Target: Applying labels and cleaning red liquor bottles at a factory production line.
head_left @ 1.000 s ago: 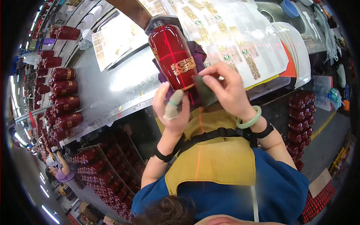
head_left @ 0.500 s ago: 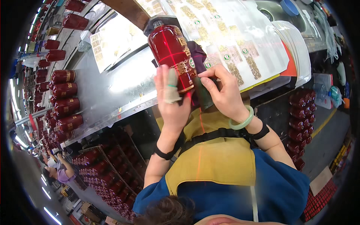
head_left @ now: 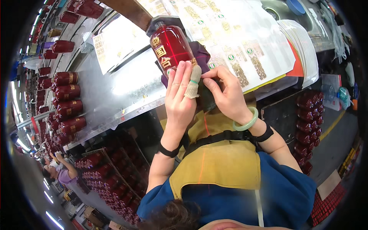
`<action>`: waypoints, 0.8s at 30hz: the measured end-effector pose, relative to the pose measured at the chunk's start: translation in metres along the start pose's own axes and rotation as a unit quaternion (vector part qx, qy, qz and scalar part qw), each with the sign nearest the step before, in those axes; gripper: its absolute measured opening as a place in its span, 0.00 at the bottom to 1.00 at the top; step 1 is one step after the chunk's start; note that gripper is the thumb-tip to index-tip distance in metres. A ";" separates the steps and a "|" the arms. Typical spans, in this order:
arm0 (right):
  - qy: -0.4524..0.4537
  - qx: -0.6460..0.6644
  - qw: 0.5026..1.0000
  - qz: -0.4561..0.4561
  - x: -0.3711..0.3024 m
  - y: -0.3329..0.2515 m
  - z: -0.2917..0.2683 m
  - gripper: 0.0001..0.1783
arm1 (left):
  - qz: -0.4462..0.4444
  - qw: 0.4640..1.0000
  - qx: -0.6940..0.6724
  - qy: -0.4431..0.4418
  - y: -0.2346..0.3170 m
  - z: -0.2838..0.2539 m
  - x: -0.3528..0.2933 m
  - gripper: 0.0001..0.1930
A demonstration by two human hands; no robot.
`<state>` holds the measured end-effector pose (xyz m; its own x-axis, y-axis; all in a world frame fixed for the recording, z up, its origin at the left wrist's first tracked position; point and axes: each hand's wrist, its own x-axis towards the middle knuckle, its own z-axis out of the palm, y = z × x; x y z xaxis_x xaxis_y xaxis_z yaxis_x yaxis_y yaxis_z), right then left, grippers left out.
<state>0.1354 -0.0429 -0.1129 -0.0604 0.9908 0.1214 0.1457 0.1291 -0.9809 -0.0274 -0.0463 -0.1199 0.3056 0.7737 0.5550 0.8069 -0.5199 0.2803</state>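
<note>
A dark red glass bottle with gold lettering lies on a dark purple cloth, its neck end against a dark angular holder. Thin red light lines cross the glass. My left hand rests over the bottle's lower end with fingers stretched out flat. One of its fingers wears a beige cloth sleeve with a green band. Beside the bottle's lower right side, my right hand has thumb and forefinger pinched together; whatever is between them is too small to make out.
Sheets of gold and green labels cover the table on the right. Another label sheet lies to the left on the metal tabletop. Red bottles line the left side; more stand at right. A person in purple works far left.
The bottle has turned about its length, so gold lettering from its right side now faces up and left. My left hand has shifted slightly right; my right hand stays nearly in place.
</note>
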 end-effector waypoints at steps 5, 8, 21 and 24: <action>0.007 -0.009 1.000 0.022 0.000 0.001 -0.003 0.04 | -0.172 0.974 -0.110 0.098 -0.009 -0.001 -0.036 0.32; 0.013 -0.003 1.000 0.019 0.003 0.005 -0.003 0.04 | -0.132 0.984 -0.051 0.110 0.000 0.000 -0.024 0.33; 0.032 -0.029 0.999 0.033 0.006 0.014 -0.015 0.05 | -0.210 0.973 -0.068 0.063 -0.007 0.006 -0.046 0.30; 0.029 0.020 0.999 0.023 0.002 -0.007 -0.011 0.05 | -0.141 0.987 -0.015 0.068 -0.008 0.000 -0.037 0.31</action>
<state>0.1452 -0.0417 -0.1045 0.0027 0.9966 0.0829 0.1077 0.0822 -0.9908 -0.0454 -0.0708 -0.1425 -0.0023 0.8343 0.5513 0.8339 -0.3027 0.4614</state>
